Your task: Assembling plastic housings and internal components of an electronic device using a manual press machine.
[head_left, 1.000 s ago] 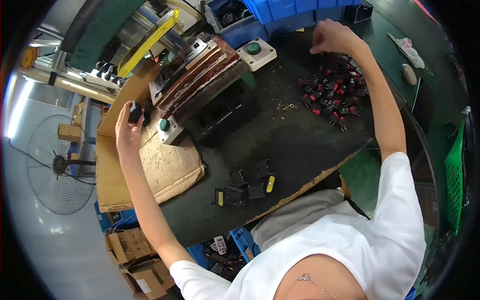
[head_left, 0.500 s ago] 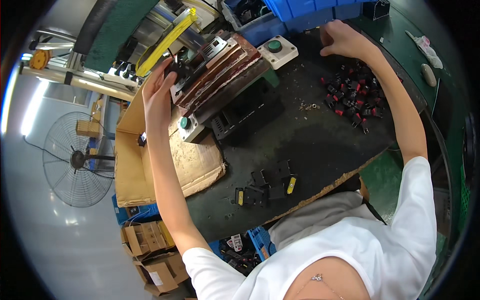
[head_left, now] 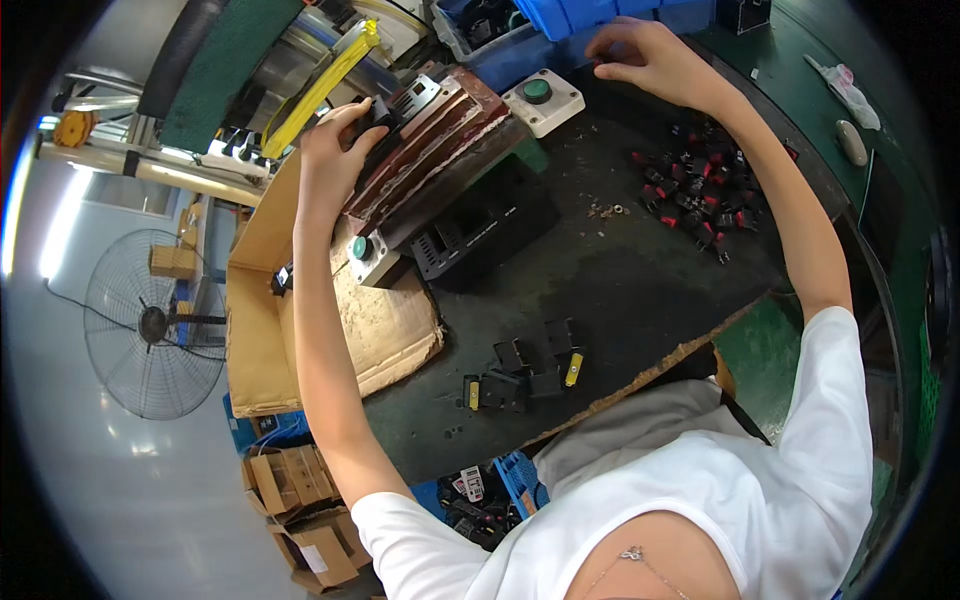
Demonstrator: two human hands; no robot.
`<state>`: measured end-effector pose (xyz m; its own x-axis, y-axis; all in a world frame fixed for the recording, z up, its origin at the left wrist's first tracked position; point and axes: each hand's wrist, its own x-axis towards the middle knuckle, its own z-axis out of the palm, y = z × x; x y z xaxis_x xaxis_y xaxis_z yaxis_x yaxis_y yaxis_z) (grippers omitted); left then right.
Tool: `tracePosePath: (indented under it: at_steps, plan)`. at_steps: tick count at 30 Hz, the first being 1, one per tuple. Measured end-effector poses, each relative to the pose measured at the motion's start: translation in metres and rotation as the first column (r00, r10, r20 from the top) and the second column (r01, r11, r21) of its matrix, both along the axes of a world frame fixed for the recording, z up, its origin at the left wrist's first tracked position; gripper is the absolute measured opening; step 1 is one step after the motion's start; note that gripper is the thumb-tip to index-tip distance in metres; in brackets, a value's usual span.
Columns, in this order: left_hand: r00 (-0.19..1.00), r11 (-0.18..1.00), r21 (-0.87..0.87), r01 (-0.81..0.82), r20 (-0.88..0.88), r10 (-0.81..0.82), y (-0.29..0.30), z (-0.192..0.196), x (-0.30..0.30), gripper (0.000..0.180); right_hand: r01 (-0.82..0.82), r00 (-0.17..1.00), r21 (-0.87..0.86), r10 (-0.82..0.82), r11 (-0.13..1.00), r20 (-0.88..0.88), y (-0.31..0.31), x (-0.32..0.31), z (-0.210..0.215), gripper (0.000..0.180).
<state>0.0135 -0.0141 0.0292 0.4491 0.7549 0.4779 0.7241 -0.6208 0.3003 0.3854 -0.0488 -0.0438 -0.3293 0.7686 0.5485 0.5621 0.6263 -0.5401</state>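
Observation:
My left hand [head_left: 335, 150] is raised at the left end of the reddish-brown press tool [head_left: 440, 140], its fingers closed on a small black part [head_left: 375, 112] held against the tool. My right hand [head_left: 645, 55] reaches to the far edge of the black bench [head_left: 620, 290], beside the blue bins [head_left: 600, 18] and just right of a white box with a green button [head_left: 541, 100]. Its fingers are curled downward, and whether they hold anything is hidden. A heap of small red and black parts [head_left: 700, 200] lies under my right forearm.
A second green-button box [head_left: 365, 250] sits below the press on worn cardboard [head_left: 385, 335]. Several black parts with yellow pieces [head_left: 525, 372] lie near the bench's front edge. A black housing [head_left: 480, 235] stands mid-bench. A floor fan [head_left: 150, 325] and cardboard boxes [head_left: 300, 500] are at the left.
My left hand carried the small black part from over the cardboard up to the press tool. My right hand moved from the red and black heap to the far edge by the blue bins.

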Motion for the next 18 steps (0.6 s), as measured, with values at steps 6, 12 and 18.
tracePosePath:
  at_steps: [6,12,18]
  plan:
    - [0.995,0.992,-0.080,-0.098,0.006,0.099,-0.017,-0.003,0.015,0.030,0.069,0.995,-0.036,-0.072,0.997,-0.069,-0.013,-0.005,0.019,0.020]
    - [0.999,0.997,-0.067,-0.031,-0.010,0.030,-0.014,-0.012,0.000,0.029,0.086,0.989,-0.052,-0.092,0.995,-0.115,-0.018,-0.013,0.022,0.021]
    - [0.923,0.933,0.356,0.058,-0.376,0.086,-0.026,-0.009,-0.003,0.033,0.032,0.987,-0.088,-0.046,0.996,-0.153,-0.018,-0.015,0.022,0.019]
